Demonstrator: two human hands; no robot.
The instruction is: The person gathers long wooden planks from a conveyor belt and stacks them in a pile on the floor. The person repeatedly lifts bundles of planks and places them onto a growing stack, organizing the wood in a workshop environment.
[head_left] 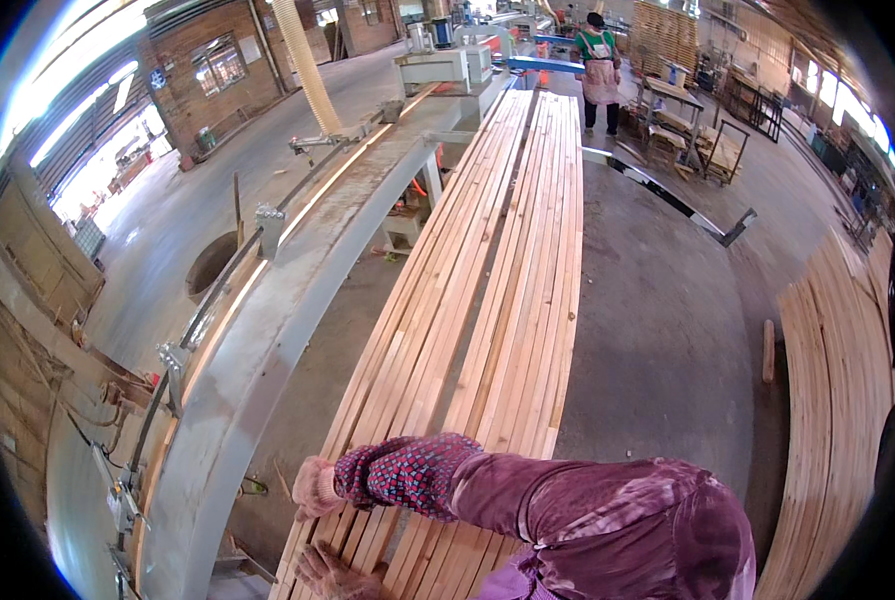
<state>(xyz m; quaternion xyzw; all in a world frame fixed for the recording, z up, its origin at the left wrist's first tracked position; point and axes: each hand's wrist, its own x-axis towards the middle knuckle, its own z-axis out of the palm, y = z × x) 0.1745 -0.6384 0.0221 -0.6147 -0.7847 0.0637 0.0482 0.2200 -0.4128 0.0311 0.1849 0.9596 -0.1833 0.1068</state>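
In the head view, a long spread of pale wooden strips (533, 320) runs from the lower edge up toward machinery (438, 70) in the background, split lengthwise into 2 groups by a narrow dark gap. The right hand (316, 487), at the end of a maroon sleeve (608, 490) with a dotted dark oversleeve (408, 475), reaches across from the right and rests at the left edge of the strips; its fingers bend downward there, and I cannot tell whether they grasp a strip. The left hand (336, 575) lies nearer the lower edge, on top of the left group — its fingers are loose and spread over the wood, clenched on nothing. To the left, apart from the strips, a long grey metal frame (238, 370) runs alongside, carrying a thin pale strip and small clamp-like fittings (171, 375). Beyond it a ribbed yellowish hose (306, 70) comes down near a dark round opening (211, 265) in the floor (658, 330). At the far end, just right of the strips, 1 other person (600, 75) stands in a green top and pale apron. On the right side lies a stack of timber (833, 380) — with a short wooden piece (769, 350) beside it.
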